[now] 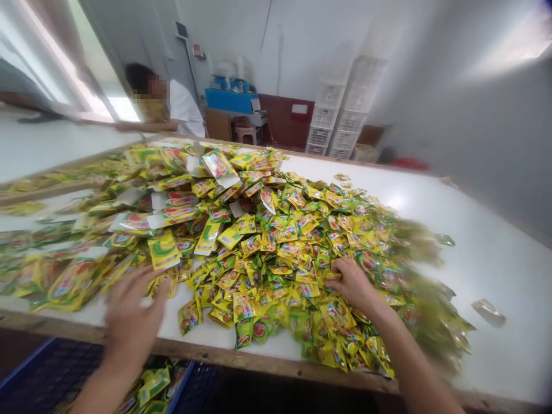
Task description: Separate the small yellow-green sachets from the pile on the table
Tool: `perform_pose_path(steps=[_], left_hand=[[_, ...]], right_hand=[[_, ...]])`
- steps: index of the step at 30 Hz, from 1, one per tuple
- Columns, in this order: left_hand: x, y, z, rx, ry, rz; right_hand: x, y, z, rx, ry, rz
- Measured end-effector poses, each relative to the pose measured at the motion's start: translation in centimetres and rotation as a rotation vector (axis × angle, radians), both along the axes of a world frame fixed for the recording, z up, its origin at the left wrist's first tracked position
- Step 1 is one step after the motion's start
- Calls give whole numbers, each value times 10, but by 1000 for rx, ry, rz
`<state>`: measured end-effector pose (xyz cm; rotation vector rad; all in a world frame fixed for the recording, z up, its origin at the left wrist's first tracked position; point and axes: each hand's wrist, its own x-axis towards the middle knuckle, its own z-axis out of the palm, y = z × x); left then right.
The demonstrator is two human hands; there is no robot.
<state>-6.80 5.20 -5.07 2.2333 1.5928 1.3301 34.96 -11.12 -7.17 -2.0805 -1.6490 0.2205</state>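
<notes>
A big heap of small yellow and green sachets (pixel 276 247) covers the white table (pixel 495 270). My left hand (pixel 131 313) hovers over the near table edge beside larger yellow packets (pixel 164 253); its fingers are stretched out but smeared by motion. Further right, my right hand (pixel 351 282) rests in the heap with its fingers curled down into the sachets; what they grip is hidden.
A blue crate (pixel 38 374) below the table edge holds some sachets. A person in a white shirt (pixel 183 109) works at the far left end. White crates (pixel 345 109) are stacked by the back wall. A lone sachet (pixel 487 313) lies at right.
</notes>
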Motion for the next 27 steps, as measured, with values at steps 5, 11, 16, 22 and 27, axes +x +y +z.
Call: perform_pose_path(steps=[5,11,16,22,27], left_hand=[[110,82,0,-183,171,-216],[140,94,16,-333,146,-258],[87,66,35,-384,-11,-142],[72,-20,14,-1123,-753,-441],[120,-96,-26,-1149,-766,-637]], right_hand=[[-21,-15,0,49,55,-24],[-25,-32,0,212,117,-186],[-25,-28,2,394,425,-393],[-86,10,28,437,987,-210],[-137,20,28,551,704,-83]])
